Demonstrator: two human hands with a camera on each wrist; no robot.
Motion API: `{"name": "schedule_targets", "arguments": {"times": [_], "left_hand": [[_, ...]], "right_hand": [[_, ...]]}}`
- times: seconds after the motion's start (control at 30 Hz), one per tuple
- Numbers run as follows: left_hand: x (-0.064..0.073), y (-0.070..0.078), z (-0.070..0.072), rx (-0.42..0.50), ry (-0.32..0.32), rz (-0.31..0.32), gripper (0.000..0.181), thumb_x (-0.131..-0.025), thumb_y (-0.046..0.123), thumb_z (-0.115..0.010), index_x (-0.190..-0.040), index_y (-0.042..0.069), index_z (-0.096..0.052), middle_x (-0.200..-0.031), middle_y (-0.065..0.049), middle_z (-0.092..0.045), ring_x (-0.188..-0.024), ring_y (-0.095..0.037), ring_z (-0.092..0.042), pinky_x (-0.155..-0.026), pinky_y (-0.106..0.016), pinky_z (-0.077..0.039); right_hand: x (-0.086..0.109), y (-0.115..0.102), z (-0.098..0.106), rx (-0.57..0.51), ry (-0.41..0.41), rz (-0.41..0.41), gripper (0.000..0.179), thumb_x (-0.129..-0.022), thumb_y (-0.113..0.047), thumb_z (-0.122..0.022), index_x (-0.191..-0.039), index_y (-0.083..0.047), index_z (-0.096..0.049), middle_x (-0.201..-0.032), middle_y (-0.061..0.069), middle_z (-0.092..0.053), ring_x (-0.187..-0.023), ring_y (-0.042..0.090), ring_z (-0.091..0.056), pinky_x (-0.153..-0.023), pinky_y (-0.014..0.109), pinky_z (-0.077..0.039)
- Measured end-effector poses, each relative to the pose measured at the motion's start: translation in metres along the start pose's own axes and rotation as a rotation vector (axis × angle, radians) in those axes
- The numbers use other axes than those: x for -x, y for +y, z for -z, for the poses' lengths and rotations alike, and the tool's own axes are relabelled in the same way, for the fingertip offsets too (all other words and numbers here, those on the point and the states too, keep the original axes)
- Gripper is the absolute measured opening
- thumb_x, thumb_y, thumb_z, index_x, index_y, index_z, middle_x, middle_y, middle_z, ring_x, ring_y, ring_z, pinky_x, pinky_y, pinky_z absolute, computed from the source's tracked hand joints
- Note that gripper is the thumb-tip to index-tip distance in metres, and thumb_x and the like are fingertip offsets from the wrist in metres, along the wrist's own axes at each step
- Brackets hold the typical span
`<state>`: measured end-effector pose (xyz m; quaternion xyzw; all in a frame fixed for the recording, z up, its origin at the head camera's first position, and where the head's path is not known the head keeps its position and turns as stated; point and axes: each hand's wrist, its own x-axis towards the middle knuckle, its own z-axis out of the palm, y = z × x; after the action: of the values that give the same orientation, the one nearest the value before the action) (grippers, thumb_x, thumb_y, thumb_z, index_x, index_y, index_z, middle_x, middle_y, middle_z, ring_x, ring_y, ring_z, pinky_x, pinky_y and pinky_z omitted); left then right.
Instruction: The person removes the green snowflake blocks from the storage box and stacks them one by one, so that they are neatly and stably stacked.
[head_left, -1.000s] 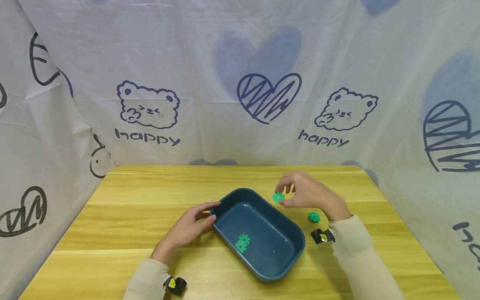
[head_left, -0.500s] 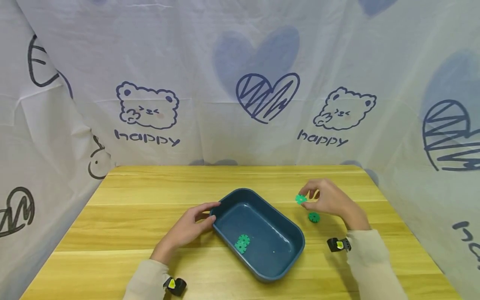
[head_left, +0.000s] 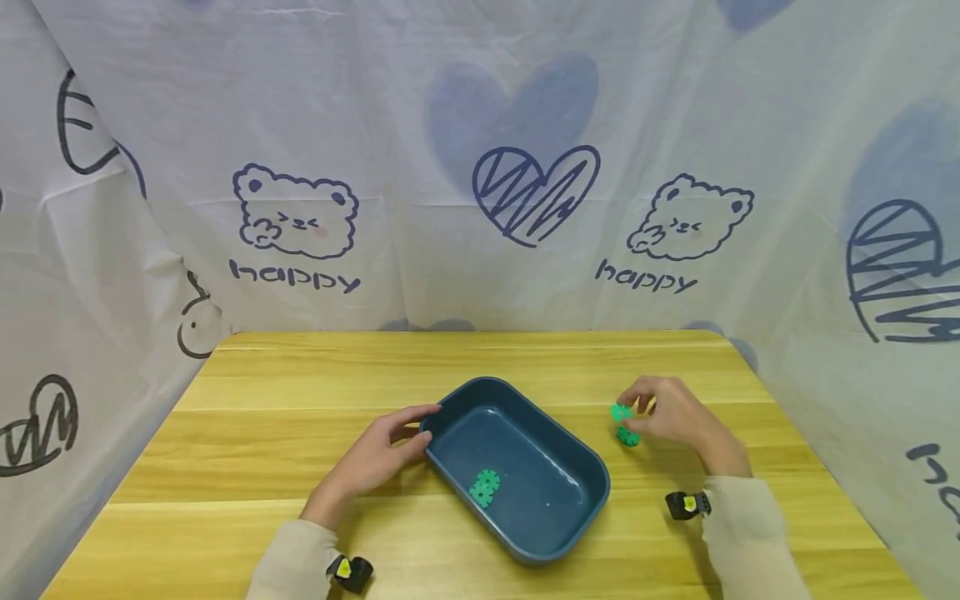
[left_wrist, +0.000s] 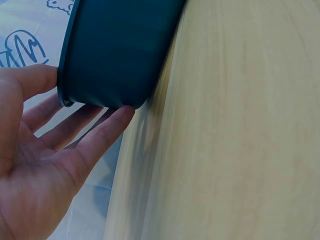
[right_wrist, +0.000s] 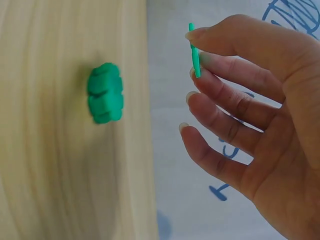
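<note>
My left hand (head_left: 382,446) holds the left corner of a dark blue rectangular basin (head_left: 517,548). Its thumb and fingers span the corner, touching the rim and outer wall, as the left wrist view also shows the basin (left_wrist: 120,55). Between thumb and fingertips, my right hand (head_left: 675,417) pinches a thin green notched plastic disc (head_left: 619,412), seen edge-on in the right wrist view as a disc (right_wrist: 195,57). Just below it on the table lies a small stack of green discs (right_wrist: 105,94), partly behind the thumb in the head view. Inside the basin lie overlapping green discs (head_left: 484,488).
Everything rests on a wood-grain table (head_left: 300,375). A white printed cloth (head_left: 420,275) hangs behind it and along both sides. Each wrist wears a small black camera, the left camera (head_left: 352,572) and the right camera (head_left: 686,505).
My right hand has moved right and toward me, away from the basin's far side to above the stack, with the disc still pinched. My left hand and the basin have stayed put.
</note>
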<state>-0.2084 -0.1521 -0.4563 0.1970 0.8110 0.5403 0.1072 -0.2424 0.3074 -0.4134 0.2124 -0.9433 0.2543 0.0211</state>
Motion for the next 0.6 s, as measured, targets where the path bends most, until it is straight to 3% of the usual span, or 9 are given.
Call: {"name": "schedule_targets", "arguments": {"times": [0.6], "left_hand": [[-0.001,0.003,0.0,0.002,-0.003,0.007,0.046,-0.107,0.025,-0.058,-0.15,0.011,-0.053,-0.158,-0.019,-0.048,-0.138,-0.044,-0.054,-0.112,-0.053,-0.048]], "right_hand": [[0.007,0.018,-0.011,0.021,-0.075,-0.158,0.022,-0.081,-0.018,-0.086,-0.099,-0.007,-0.078,-0.09,0.002,-0.071,-0.081,0.015,-0.057,-0.068,0.026,-0.049]]}}
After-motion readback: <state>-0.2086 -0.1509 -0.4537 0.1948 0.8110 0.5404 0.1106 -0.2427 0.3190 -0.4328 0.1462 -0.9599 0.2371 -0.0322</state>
